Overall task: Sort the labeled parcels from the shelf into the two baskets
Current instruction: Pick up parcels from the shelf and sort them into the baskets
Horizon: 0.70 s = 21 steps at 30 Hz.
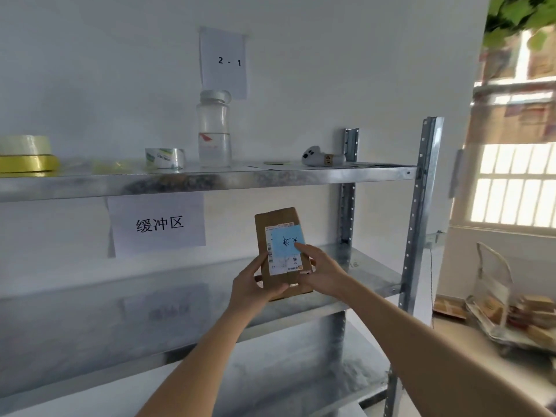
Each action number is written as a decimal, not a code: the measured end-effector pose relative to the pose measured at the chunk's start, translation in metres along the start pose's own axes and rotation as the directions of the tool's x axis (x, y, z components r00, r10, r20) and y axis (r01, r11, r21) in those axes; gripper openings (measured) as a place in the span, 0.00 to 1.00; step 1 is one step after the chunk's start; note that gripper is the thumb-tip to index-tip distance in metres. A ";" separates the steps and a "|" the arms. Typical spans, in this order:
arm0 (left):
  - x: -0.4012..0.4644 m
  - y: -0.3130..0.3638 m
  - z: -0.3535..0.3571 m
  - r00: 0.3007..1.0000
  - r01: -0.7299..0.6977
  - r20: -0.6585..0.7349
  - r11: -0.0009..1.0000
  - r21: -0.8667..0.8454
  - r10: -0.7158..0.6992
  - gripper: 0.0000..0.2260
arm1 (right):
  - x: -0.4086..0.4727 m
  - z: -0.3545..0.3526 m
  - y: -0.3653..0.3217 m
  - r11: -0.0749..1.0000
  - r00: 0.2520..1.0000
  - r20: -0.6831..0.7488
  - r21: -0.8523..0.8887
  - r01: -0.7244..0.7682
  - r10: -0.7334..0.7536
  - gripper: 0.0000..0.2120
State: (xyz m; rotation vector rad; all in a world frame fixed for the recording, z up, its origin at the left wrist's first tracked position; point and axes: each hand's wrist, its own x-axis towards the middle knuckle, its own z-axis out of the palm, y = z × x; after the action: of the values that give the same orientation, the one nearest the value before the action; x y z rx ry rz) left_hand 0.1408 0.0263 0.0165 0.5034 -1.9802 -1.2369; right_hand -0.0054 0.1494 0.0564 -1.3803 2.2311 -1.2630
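At the frame's centre, above the middle shelf (355,266), our left hand (255,284) and right hand (323,273) clamp the cardboard parcel (278,218) upright so its blue label (285,240) faces us for reading.

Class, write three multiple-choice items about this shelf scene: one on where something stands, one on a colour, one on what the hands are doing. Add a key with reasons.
1. Where does the clear bottle stand?
A. On the top shelf, below the paper marked 2 - 1
B. On the floor
C. In a basket

2. What colour is the note stuck on the parcel?
A. Red
B. Light blue
C. Green

3. What is happening to the parcel?
A. It lies flat, untouched
B. It hangs from a hook
C. The left hand grips its lower edge, and the right hand touches the note

Key: 1 A, the bottle rests on the top shelf under that paper. 2 B, the note is pale blue with handwriting. 3 C, both hands are on the upright parcel.
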 end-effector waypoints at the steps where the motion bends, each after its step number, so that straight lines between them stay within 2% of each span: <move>1: -0.001 0.003 0.009 1.000 -0.021 0.018 1.000 0.002 0.021 0.37 | -0.007 -0.008 0.004 1.000 1.000 -0.004 -0.011 -0.018 0.018 0.35; 5: -0.008 0.013 0.050 0.986 -0.109 0.123 0.993 -0.040 0.113 0.35 | -0.037 -0.034 0.028 0.979 0.986 -0.155 -0.188 -0.082 0.053 0.38; 8: -0.018 0.022 0.091 0.957 -0.196 0.204 0.978 -0.074 0.208 0.35 | -0.069 -0.056 0.046 0.924 0.954 -0.288 -0.335 -0.182 0.084 0.34; 12: -0.047 0.044 0.155 0.905 -0.217 0.315 0.949 -0.230 0.284 0.35 | -0.120 -0.097 0.076 0.837 0.892 -0.416 -0.412 -0.359 0.177 0.35; 17: -0.099 0.068 0.250 0.811 -0.215 0.454 0.910 -0.355 0.368 0.35 | -0.217 -0.146 0.104 0.708 0.738 -0.581 -0.355 -0.610 0.344 0.43; 21: -0.153 0.097 0.324 0.726 -0.254 0.518 0.876 -0.411 0.453 0.36 | -0.305 -0.187 0.117 0.619 0.602 -0.688 -0.279 -0.735 0.405 0.47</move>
State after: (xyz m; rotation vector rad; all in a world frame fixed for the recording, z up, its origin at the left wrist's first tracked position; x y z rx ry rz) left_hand 0.0011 0.3650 -0.0414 -0.4973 -2.1718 -1.5331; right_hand -0.0246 0.5224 0.0092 -0.1708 3.2546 -0.8596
